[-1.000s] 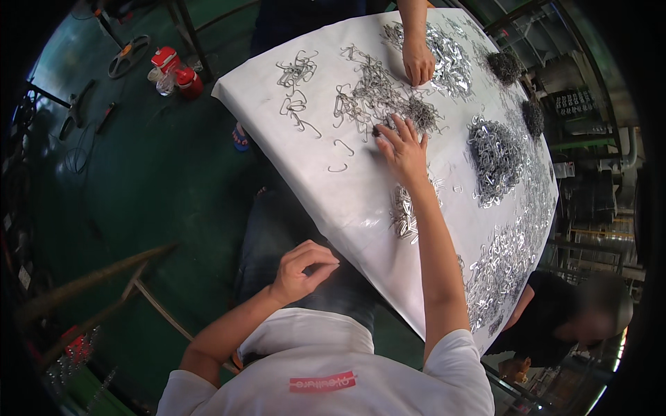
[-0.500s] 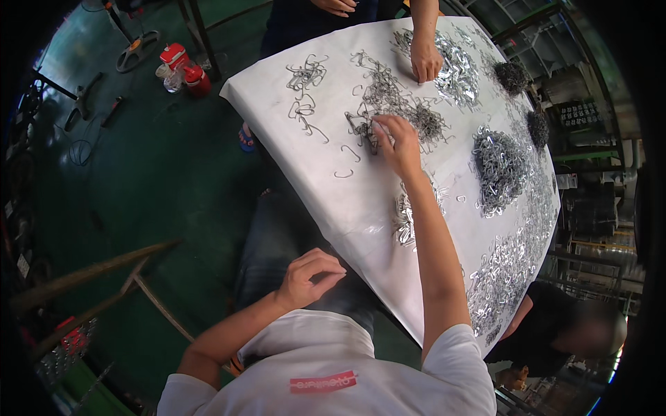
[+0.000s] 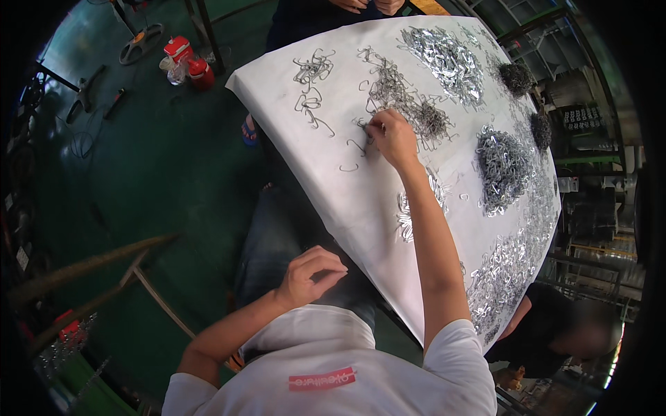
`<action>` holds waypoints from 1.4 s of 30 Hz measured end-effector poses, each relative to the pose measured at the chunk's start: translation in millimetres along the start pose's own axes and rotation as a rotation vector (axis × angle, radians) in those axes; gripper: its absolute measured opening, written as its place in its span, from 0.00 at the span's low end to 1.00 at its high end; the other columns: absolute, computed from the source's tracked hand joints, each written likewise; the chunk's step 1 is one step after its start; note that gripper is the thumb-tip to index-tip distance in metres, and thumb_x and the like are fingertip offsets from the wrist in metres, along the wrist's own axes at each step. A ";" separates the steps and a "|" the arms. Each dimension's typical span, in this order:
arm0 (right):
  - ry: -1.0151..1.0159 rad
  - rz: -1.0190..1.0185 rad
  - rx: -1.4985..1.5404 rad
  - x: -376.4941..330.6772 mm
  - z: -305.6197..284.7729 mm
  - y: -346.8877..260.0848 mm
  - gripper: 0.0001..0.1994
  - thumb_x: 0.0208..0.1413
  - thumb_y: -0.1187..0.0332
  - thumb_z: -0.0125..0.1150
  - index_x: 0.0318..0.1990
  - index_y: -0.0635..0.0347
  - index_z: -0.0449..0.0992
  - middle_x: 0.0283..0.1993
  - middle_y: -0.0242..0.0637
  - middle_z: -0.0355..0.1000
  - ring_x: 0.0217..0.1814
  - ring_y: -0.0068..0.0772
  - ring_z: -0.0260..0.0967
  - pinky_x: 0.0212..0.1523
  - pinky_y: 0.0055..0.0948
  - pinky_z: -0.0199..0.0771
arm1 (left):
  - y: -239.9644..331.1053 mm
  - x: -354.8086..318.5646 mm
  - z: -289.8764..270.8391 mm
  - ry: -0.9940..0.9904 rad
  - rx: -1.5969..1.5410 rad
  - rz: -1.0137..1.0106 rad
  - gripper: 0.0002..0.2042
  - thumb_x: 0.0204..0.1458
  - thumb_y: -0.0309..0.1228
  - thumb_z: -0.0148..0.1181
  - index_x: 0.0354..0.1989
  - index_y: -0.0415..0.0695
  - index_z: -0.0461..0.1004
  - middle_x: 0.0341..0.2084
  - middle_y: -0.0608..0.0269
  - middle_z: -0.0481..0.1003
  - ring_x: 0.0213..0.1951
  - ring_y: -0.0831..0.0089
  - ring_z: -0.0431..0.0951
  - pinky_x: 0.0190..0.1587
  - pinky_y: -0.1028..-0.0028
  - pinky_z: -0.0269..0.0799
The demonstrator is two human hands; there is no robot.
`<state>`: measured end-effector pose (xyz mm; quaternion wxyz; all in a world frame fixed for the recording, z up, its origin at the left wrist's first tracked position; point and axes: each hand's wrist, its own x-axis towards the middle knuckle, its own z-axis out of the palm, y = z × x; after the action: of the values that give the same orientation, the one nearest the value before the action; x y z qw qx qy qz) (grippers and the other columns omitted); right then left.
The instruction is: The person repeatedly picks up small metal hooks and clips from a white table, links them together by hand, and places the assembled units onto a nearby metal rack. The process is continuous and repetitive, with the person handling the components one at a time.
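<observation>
My right hand point(image 3: 394, 140) reaches over the white-covered table point(image 3: 319, 177), its fingers pinched together on thin wire hooks point(image 3: 360, 123) at the near left edge of a loose heap. That heap of dark wire hooks point(image 3: 397, 90) spreads out just beyond the fingers. A few single hooks point(image 3: 349, 168) lie close by on the sheet. My left hand point(image 3: 310, 277) hangs above my lap, off the table's near edge, with fingers curled and thumb pressed in; whatever it holds, if anything, is hidden. Shiny flat metal pieces point(image 3: 406, 216) lie partly behind my right forearm.
A tangled group of hooks point(image 3: 312, 67) lies to the far left. Piles of bright metal pieces point(image 3: 451, 66) and small clips point(image 3: 501, 170) cover the right side. One person's hands point(image 3: 386, 5) are at the far edge; another person point(image 3: 555, 326) is at the right.
My right fingers have closed from spread to pinched, at the heap's near left edge. The person opposite has drawn a hand back from the shiny pile. My left hand has barely moved.
</observation>
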<state>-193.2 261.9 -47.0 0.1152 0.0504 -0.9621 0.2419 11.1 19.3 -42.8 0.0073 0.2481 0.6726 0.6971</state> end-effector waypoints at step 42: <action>0.247 0.514 1.008 -284.3 -62.5 -146.2 0.04 0.54 0.73 0.63 0.35 0.63 0.77 0.47 0.34 0.68 0.37 0.19 0.67 0.34 0.18 0.67 | 34.3 -31.1 36.6 0.083 0.037 -0.137 0.12 0.48 0.18 0.63 0.42 0.38 0.75 0.34 0.62 0.80 0.35 0.77 0.81 0.33 0.80 0.73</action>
<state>116.7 175.1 2.9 0.1257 -0.1649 -0.6887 0.6948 62.5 39.5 -21.9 0.0226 0.1725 0.7004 0.6923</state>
